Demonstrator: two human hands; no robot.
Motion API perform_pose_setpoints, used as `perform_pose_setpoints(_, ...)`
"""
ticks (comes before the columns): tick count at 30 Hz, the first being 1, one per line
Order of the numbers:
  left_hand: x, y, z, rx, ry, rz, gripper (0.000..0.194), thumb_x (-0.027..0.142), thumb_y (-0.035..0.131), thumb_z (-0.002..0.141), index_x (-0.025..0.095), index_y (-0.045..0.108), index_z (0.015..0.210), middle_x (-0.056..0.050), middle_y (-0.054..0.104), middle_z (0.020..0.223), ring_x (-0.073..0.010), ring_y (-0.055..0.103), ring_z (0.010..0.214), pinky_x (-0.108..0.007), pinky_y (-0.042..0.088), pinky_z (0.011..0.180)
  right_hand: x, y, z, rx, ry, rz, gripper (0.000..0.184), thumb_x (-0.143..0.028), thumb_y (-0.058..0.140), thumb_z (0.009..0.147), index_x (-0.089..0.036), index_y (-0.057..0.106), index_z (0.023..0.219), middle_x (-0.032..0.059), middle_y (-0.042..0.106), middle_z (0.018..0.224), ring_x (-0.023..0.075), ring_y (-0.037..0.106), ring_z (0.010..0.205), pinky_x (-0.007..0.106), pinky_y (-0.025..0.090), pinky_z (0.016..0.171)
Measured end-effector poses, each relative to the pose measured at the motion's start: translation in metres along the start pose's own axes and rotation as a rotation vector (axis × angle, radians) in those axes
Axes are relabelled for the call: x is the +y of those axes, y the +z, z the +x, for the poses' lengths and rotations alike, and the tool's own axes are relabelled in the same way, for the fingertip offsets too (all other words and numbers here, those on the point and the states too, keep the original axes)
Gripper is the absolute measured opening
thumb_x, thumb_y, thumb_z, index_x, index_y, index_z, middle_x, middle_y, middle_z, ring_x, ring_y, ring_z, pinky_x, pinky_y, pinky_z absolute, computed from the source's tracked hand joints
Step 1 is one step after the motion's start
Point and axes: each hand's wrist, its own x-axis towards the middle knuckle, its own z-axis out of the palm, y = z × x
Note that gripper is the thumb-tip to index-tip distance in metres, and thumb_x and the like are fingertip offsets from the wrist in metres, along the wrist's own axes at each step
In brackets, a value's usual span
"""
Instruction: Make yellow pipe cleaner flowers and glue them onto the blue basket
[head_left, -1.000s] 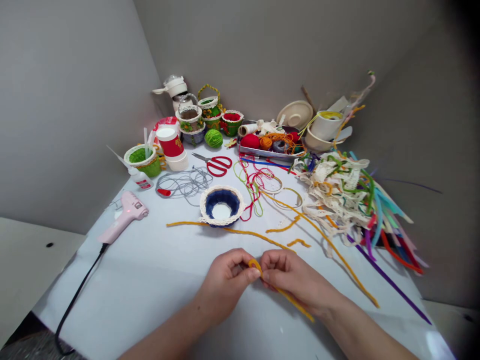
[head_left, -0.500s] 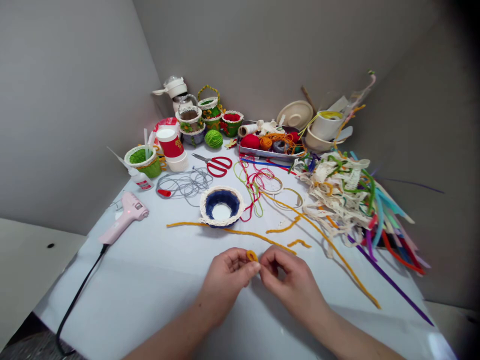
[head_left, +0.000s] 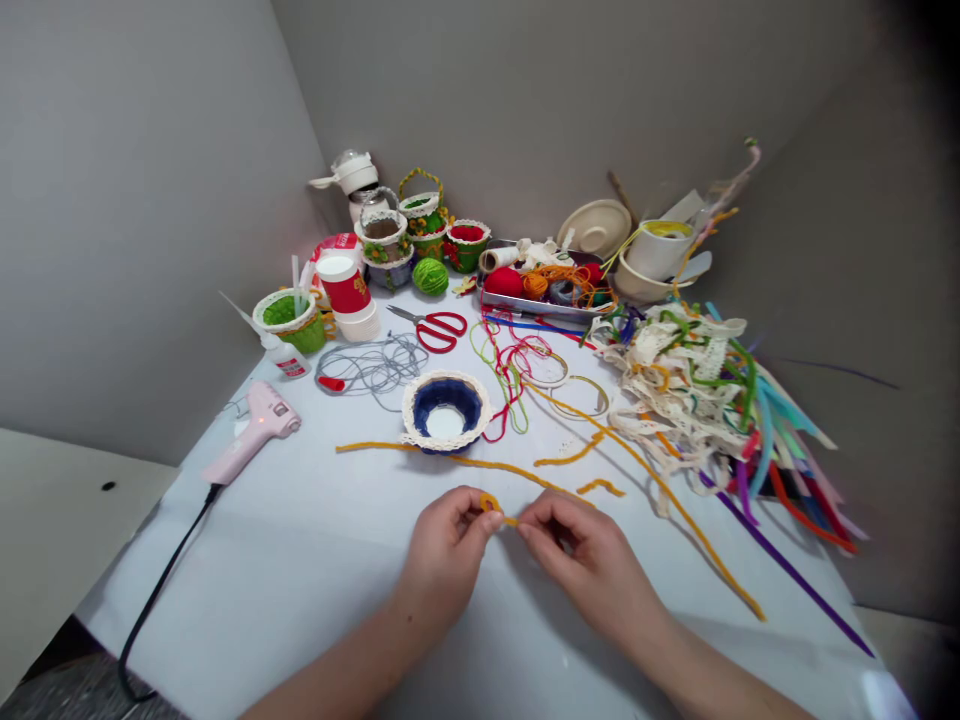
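Head view: left hand and right hand pinch a looped yellow strand, fingers closed; likely coiling, next calling for steady tension.

Yellow fuzzy strand, curled into a small loop, short straight tail, pinched in fingers

Mustard-yellow looped fuzzy strip, plain. Navy-blue round bowl, white openwork lace rim. Pale-pink pistol-shaped plastic glue gun, black cord. Lime-green yarn ball.
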Motion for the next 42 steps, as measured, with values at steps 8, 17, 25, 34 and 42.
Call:
perform_pose_setpoints(8, 0.004, -0.001, -0.001, -0.105, -0.058, 0.131, 0.013, 0.029, 0.057, 0.077, 0.017, 0.056, 0.071, 0.004, 0.047, 0.060, -0.0107, 0.039, 0.056, -0.023, 0.030, 0.053, 0.003, 0.006, 0.000, 0.010, 0.100, 0.146, 0.017, -0.031, 0.055, 0.084, -0.018, 0.058, 0.074, -0.0003, 0.055, 0.069, 0.0142, 0.049, 0.066, 0.025, 0.039, 0.061)
perform_pose_setpoints(17, -0.001, 0.001, 0.003, -0.100, -0.159, -0.104, 0.018, 0.034, 0.059, 0.076, 0.017, 0.053, 0.072, 0.006, 0.046, 0.055, -0.0099, 0.041, 0.054, -0.022, 0.031, 0.054, 0.000, 0.000, 0.010, -0.041, 0.167, 0.294, 0.026, -0.041, 0.055, 0.086, -0.018, 0.064, 0.081, 0.0017, 0.059, 0.072, 0.0152, 0.052, 0.068, 0.027, 0.041, 0.064)
perform_pose_setpoints(25, 0.001, 0.001, -0.002, -0.055, -0.021, 0.025, 0.016, 0.032, 0.058, 0.079, 0.017, 0.056, 0.074, 0.002, 0.053, 0.066, -0.0112, 0.045, 0.060, -0.022, 0.035, 0.057, 0.002, -0.015, 0.008, 0.000, -0.149, -0.024, 0.012, -0.026, 0.059, 0.087, -0.019, 0.069, 0.090, 0.0058, 0.061, 0.085, 0.0177, 0.057, 0.082, 0.028, 0.044, 0.072)
perform_pose_setpoints(34, 0.004, 0.005, -0.003, -0.078, -0.099, -0.037, 0.019, 0.035, 0.062, 0.074, 0.016, 0.057, 0.072, 0.005, 0.047, 0.058, -0.0092, 0.037, 0.053, -0.022, 0.029, 0.051, 0.001, -0.002, 0.006, 0.035, 0.094, 0.240, 0.018, -0.033, 0.061, 0.084, -0.018, 0.065, 0.076, 0.0007, 0.060, 0.070, 0.0139, 0.053, 0.066, 0.026, 0.040, 0.062)
perform_pose_setpoints(42, 0.001, 0.017, -0.002, -0.016, -0.186, -0.183, 0.022, 0.034, 0.067, 0.070, 0.017, 0.055, 0.063, 0.006, 0.048, 0.048, -0.0082, 0.039, 0.048, -0.021, 0.029, 0.050, 0.003, 0.025, 0.005, 0.089, 0.353, 0.875, 0.029, -0.043, 0.072, 0.075, -0.017, 0.059, 0.072, -0.0032, 0.054, 0.058, 0.0094, 0.045, 0.053, 0.022, 0.036, 0.053)
